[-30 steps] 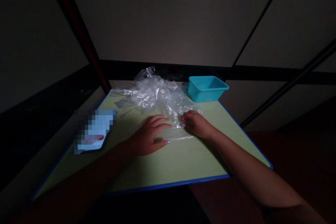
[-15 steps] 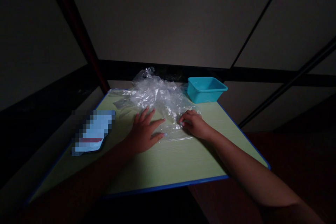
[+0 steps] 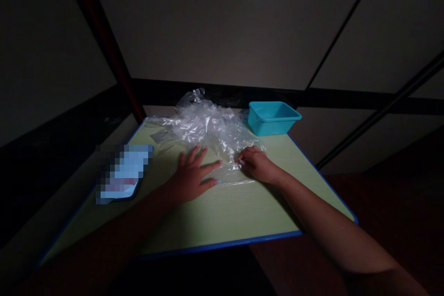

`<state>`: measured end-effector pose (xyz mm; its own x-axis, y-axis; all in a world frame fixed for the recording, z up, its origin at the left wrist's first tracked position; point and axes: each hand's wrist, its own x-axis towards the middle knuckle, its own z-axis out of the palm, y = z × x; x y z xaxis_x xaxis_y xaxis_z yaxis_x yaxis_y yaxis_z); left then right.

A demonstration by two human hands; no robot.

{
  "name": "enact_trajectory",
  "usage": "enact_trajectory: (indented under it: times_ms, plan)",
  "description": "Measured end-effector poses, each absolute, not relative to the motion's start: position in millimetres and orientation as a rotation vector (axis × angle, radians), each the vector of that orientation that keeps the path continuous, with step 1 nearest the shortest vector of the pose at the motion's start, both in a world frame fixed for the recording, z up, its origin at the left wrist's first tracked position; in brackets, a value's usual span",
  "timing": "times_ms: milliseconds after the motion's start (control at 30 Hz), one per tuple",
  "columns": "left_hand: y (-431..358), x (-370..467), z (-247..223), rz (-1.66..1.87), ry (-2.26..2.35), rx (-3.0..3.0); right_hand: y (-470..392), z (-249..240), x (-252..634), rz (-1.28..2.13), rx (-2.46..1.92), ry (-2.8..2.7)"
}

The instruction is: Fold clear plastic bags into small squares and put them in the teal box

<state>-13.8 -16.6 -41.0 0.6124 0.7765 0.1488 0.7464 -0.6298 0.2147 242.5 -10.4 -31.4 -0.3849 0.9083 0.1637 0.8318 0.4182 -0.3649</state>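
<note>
Clear, crumpled plastic film (image 3: 208, 125) lies in a heap on the pale green table (image 3: 222, 222), with a flatter part reaching toward the near side. My left hand (image 3: 192, 175) rests with its fingers spread, its fingertips at the near left part of the film. To the right, my right hand (image 3: 255, 163) has its fingers curled and pinched together over the right part of the film. Its fingertips appear closed on the plastic.
A turquoise plastic basket (image 3: 274, 125) stands at the table's back right, beside the film. On the left lies a phone (image 3: 128, 175) with a lit, pixelated screen. The table has a blue edge, and panelled walls rise behind it.
My left hand has shifted very slightly to the right over the film's near part. My right hand has stayed almost where it was.
</note>
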Motion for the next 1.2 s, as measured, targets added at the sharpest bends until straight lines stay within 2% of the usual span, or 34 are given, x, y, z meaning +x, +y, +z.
enact_trajectory:
  times_ms: [500, 800, 1200]
  plan:
    - [-14, -13, -45, 0.294, 1.307, 2.72, -10, -33, 238, 0.324, -1.554, -2.293]
    - [-13, -11, -39, 0.435, 1.456, 2.697, -11, -35, 236, 0.282, -1.612, -2.276]
    - [-15, -13, -45, 0.27, 1.316, 2.709, -13, -32, 232, 0.227, -1.65, -2.368]
